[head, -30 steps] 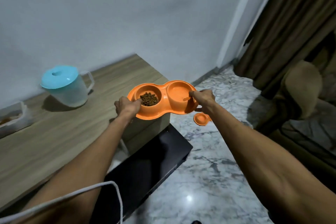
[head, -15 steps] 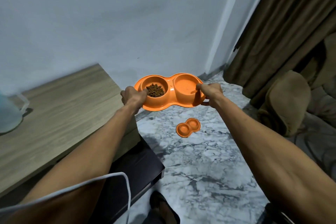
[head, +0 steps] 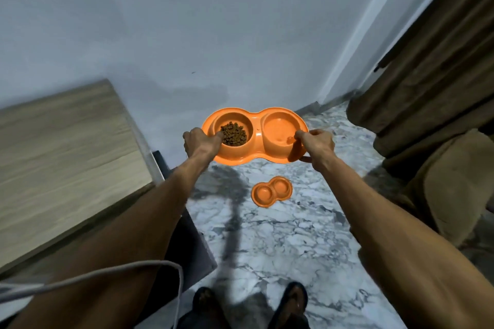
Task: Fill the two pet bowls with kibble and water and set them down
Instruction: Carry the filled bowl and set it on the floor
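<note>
I hold an orange double pet bowl [head: 257, 128] level in the air, above the marble floor. Its left cup holds brown kibble [head: 234, 134]; the right cup [head: 280, 129] holds clear water. My left hand [head: 201, 143] grips the bowl's left end, thumb on the rim beside the kibble. My right hand [head: 315, 141] grips the right end, fingers curled over the rim. A second orange double bowl [head: 271, 191] lies on the floor below, and looks empty.
A wooden table [head: 64, 152] stands at the left with a dark panel [head: 192, 235] under its corner. Brown curtains [head: 433, 61] and a brown cushion [head: 451, 189] fill the right. My feet [head: 248, 304] stand on the marble floor [head: 280, 243]. A white cable [head: 107, 272] crosses my left arm.
I have turned away from the table with the bowl carried out over the floor. The blue-lidded jug and the container have left the view, and the second bowl on the floor is fully seen.
</note>
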Demonstrator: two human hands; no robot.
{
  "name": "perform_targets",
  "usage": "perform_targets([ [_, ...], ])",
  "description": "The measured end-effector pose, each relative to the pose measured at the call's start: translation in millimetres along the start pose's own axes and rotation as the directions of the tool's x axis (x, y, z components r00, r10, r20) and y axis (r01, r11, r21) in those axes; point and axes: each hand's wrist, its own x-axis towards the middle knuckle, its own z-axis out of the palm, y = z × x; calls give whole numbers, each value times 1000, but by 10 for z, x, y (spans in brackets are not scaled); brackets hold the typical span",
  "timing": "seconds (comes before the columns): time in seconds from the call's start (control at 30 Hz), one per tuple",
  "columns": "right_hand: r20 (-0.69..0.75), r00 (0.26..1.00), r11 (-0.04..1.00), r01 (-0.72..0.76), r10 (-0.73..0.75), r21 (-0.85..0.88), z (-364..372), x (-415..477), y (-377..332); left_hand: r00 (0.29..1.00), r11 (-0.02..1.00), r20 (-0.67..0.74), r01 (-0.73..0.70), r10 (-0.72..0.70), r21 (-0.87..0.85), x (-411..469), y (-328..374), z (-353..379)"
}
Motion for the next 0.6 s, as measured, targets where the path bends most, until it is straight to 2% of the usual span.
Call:
perform_targets([
  [0.2, 81, 997, 998, 9, -4, -64, 451, 1002, 396, 992, 1000, -123, 19, -20, -5, 566, -418, 791],
  [0.3, 139, 990, 995, 12, 3, -102, 778, 1536, 766, 988, 997, -134, 73, -74, -13, 792, -765, 1232],
  [0.47, 217, 976, 984, 29, 10, -174, 1507, 2349, 1599, 967, 988, -206, 136, -149, -78, 1267, -1596, 1999],
  [0.6, 268, 963, 977, 29, 29, -212, 2168, 2928, 2433, 937, 970, -254, 237, -241, -45, 1768, -2473, 2674],
])
